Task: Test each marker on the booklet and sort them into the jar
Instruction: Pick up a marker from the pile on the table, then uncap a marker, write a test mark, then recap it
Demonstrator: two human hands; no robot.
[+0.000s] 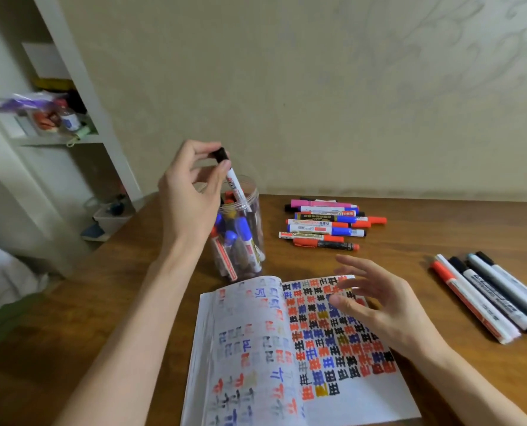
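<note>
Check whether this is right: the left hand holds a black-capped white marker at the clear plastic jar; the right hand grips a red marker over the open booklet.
No. Head view: the right hand is empty over the open booklet. The left hand, black-capped white marker and clear plastic jar are as stated.

I saw dim, even indoor light, faint shadows, wide-angle bending at the edges, and the right hand (388,312) motion-blurred.

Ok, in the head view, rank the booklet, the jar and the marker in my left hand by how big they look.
Open booklet: largest by far, though also nearest the camera.
Clear jar: next.
Black-capped marker, pinched in the left hand: smallest.
</note>
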